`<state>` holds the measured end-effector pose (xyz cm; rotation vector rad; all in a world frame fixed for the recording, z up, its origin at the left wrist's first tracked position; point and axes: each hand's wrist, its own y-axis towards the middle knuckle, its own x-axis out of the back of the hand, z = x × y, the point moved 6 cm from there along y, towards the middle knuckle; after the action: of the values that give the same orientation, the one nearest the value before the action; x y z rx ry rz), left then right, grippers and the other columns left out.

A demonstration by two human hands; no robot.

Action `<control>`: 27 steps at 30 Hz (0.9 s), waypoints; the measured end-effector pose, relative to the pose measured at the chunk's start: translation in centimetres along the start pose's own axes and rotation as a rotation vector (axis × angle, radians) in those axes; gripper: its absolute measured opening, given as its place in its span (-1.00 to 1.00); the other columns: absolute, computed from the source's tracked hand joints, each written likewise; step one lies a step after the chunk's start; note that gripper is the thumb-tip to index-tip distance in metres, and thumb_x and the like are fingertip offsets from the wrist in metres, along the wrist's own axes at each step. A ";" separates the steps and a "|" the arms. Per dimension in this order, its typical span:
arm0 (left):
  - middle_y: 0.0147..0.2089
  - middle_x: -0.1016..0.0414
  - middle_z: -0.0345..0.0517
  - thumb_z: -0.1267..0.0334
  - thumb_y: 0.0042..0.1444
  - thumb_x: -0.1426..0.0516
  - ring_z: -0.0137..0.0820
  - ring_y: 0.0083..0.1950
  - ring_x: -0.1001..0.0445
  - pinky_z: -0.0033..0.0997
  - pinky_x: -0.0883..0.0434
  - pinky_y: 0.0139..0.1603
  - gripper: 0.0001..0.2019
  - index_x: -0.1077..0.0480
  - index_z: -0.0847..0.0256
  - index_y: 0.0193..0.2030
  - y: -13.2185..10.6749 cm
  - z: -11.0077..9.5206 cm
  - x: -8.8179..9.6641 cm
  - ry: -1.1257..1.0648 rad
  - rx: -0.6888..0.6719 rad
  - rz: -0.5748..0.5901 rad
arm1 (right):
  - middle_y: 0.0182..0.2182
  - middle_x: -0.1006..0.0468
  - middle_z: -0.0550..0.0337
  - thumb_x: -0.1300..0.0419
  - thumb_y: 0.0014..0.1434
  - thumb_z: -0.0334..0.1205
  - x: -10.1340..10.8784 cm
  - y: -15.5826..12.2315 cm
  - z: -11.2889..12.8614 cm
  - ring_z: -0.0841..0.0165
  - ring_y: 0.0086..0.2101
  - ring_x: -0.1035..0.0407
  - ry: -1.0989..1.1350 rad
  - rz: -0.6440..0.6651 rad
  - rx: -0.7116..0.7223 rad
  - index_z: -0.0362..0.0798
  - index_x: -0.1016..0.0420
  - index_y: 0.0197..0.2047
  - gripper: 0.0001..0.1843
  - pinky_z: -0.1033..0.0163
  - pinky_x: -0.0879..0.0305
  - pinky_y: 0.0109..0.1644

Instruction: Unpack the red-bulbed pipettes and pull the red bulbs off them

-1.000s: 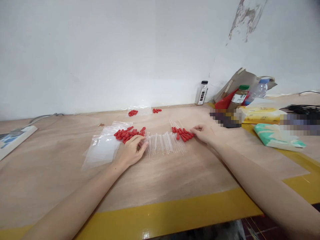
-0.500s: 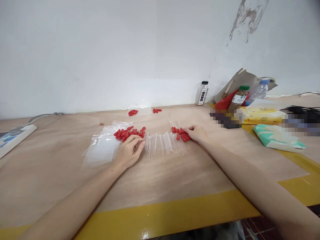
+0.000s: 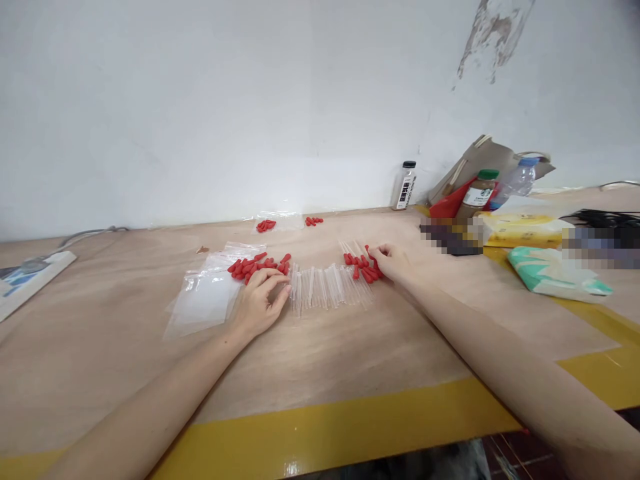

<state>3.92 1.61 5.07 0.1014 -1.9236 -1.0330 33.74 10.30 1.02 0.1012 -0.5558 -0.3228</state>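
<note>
My left hand [image 3: 260, 302] rests on the table beside a heap of red rubber bulbs [image 3: 249, 268]. Its fingers are loosely bent, thumb apart from them, with no object visible in its grasp. A row of clear thin dropper tubes [image 3: 325, 287] lies just right of it. At the row's right end is a smaller group of red bulbs [image 3: 357, 261], with clear tubes among them. Over this group, my right hand [image 3: 393, 262] pinches a red rubber bulb [image 3: 367, 248] at its fingertips. Whether a tube is attached to that bulb cannot be made out.
Clear plastic bags [image 3: 205, 297] lie left of the left heap. Near the wall are another bag [image 3: 287, 221] and small red bulb piles [image 3: 266, 226]. A power strip [image 3: 37, 280] sits far left. Bottles [image 3: 406, 187], a grey bag [image 3: 467, 163] and tissue packs [image 3: 555, 273] stand right.
My right hand has shifted slightly, and a red bulb now shows raised at its fingertips. The left hand stays almost in place.
</note>
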 end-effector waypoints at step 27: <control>-0.34 -0.53 -0.20 0.30 0.20 -0.01 -0.38 -0.25 -0.42 -0.15 -0.11 -0.05 -0.82 -0.43 0.05 -0.18 -0.2 -4.2 -0.3 0.380 -0.364 0.055 | -0.44 -0.50 0.17 -0.09 0.15 -0.17 -2.9 -12.3 9.2 0.33 -0.29 -0.28 -0.280 0.159 0.970 -0.05 -0.40 -0.37 -0.84 0.10 0.06 -0.06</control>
<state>7.21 -0.98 5.63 0.0335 -1.3712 -1.2130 23.15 -0.49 5.16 0.9540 -0.9569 0.1165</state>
